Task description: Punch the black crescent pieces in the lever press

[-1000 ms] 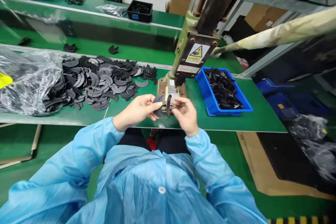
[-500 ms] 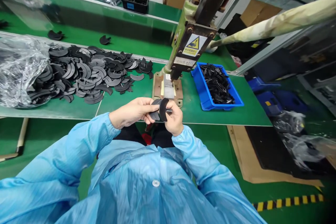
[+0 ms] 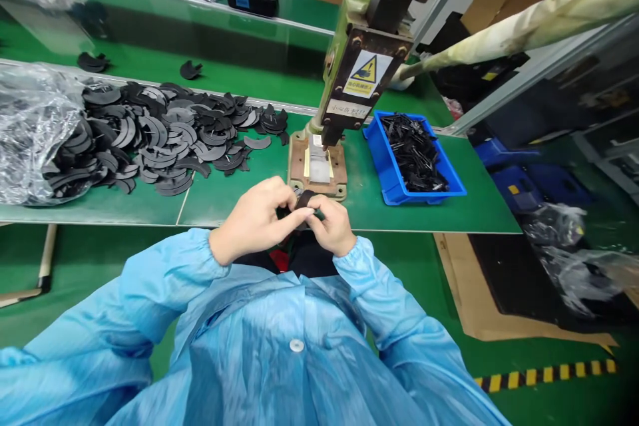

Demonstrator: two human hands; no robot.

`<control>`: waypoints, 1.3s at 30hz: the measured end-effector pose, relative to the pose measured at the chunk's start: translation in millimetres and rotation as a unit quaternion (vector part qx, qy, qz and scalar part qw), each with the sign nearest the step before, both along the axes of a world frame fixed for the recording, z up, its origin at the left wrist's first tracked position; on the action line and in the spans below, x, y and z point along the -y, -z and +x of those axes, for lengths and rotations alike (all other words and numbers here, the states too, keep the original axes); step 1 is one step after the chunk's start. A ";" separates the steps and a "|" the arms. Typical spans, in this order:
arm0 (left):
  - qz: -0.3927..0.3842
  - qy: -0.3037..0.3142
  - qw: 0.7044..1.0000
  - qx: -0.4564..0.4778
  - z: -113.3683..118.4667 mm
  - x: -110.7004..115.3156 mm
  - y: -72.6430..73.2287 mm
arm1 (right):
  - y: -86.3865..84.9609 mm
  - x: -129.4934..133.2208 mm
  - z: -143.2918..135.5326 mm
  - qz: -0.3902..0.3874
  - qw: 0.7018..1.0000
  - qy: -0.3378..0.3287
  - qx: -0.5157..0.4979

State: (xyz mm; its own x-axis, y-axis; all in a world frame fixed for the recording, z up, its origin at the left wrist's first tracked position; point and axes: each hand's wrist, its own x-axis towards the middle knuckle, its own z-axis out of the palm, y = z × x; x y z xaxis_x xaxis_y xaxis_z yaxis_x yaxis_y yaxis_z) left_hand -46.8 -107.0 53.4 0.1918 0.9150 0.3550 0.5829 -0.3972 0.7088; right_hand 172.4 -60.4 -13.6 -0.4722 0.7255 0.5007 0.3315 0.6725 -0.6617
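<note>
Dark, thin curved piece gripped in both hands over the near edge of the green desk.
Left to right: crumpled clear plastic bag; heap of flat grey-black crescent pieces; left hand, thumb and fingers pinched on the curved piece; right hand, fingers closed on its right side; green-and-black metal press just beyond; blue plastic bin of slender black parts.

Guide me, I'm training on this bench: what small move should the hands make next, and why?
Probably firm up the pinch on the dark curved piece before moving it: the left hand and right hand meet at it, just in front of the press base, largely covering it.
</note>
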 end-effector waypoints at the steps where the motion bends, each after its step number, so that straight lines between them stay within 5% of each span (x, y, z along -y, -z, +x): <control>1: -0.002 0.015 1.000 -0.019 0.9 0.4 -0.1 | 0.2 0.3 -0.7 0.005 1.000 0.000 0.008; 17: -0.210 -0.015 0.968 0.137 0.4 -8.1 12.5 | -5.2 2.7 3.0 0.082 0.996 -0.042 0.014; 20: -0.245 -0.023 0.941 0.233 -1.0 -9.1 17.0 | -5.0 3.6 5.6 0.066 0.997 -0.033 -0.007; 25: -0.370 0.062 0.878 0.297 -8.6 -22.6 17.5 | -6.6 -6.1 23.6 0.047 0.999 -0.007 -0.012; 28: -0.332 -0.017 0.881 0.336 -25.7 -60.7 19.4 | -0.6 -17.7 50.6 0.027 0.994 0.100 -0.033; 32: -0.334 -0.123 0.869 0.345 -55.1 -155.2 19.7 | 21.0 -29.8 85.0 0.012 0.970 0.234 -0.062; 36: -0.286 -0.228 0.869 0.333 -71.1 -260.4 8.6 | 35.3 -32.8 95.1 0.018 0.961 0.268 -0.060; 39: -0.236 -0.257 0.878 0.327 -74.5 -310.4 3.4 | 34.2 -32.1 93.2 0.024 0.961 0.272 -0.052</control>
